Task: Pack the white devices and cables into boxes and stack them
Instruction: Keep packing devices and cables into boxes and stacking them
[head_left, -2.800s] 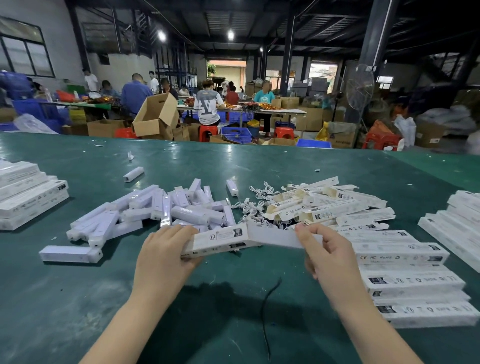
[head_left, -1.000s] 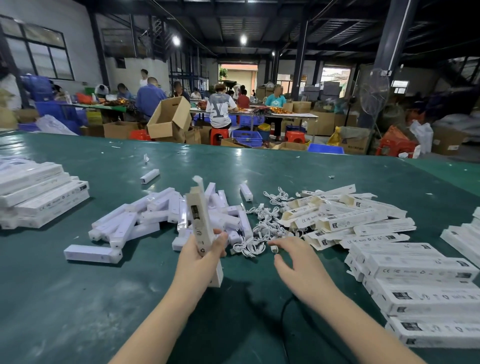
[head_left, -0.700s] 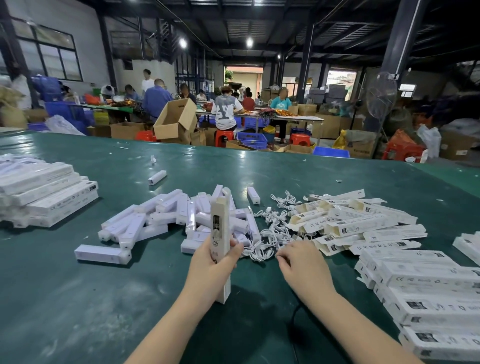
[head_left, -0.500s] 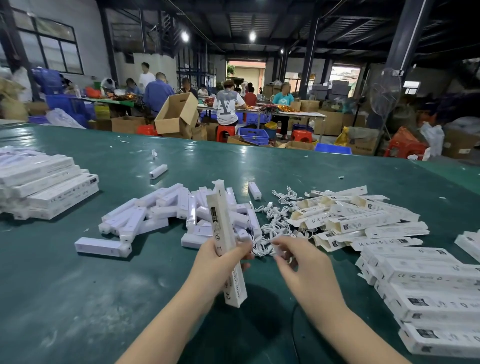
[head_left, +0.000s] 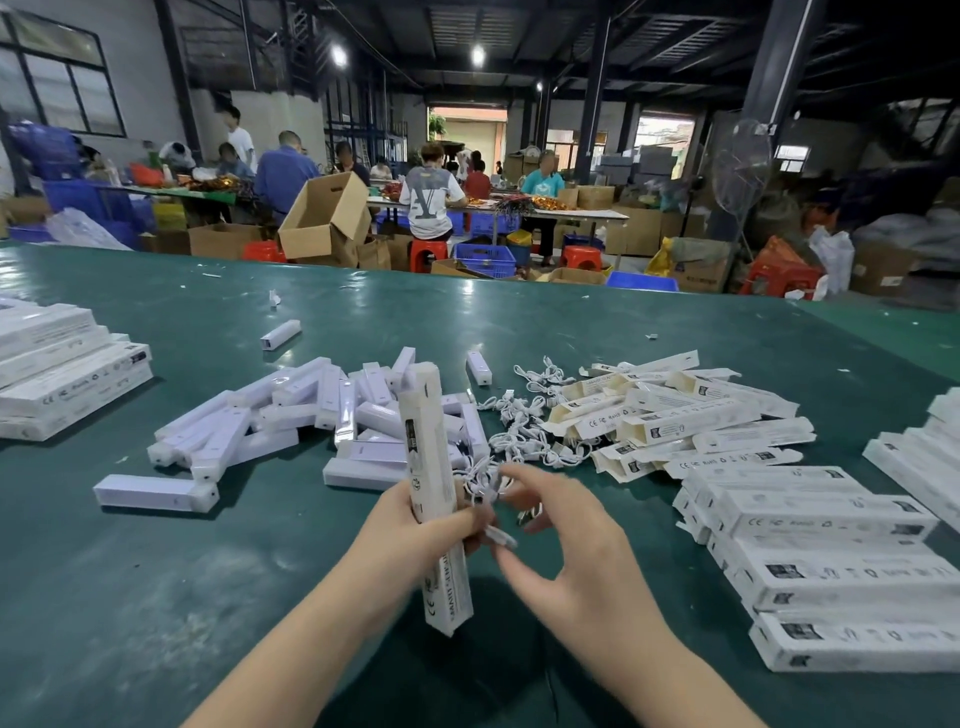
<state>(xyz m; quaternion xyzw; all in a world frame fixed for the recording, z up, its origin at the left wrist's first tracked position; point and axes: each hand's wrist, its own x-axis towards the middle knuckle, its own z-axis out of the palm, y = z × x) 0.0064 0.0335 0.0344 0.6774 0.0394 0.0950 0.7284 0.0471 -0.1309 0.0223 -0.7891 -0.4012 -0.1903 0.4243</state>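
Observation:
My left hand (head_left: 410, 535) grips a long white box (head_left: 435, 483) held nearly upright over the green table (head_left: 156, 597). A white cable (head_left: 493, 491) runs between both hands; my right hand (head_left: 566, 540) pinches it just right of the box. Behind lies a heap of white devices (head_left: 322, 410). A tangle of loose cables (head_left: 524, 421) sits right of that heap. Opened empty boxes (head_left: 675, 415) are piled further right.
Stacked packed boxes stand at the left (head_left: 57, 369), at the near right (head_left: 831, 561) and at the far right edge (head_left: 930, 447). One stray device (head_left: 280, 334) lies farther back. Beyond the table, people work at other tables among cardboard cartons (head_left: 327, 218).
The box swung from lying across both hands to upright in my left hand. My right hand reached to the cable tangle, took a cable and drew it back beside the box.

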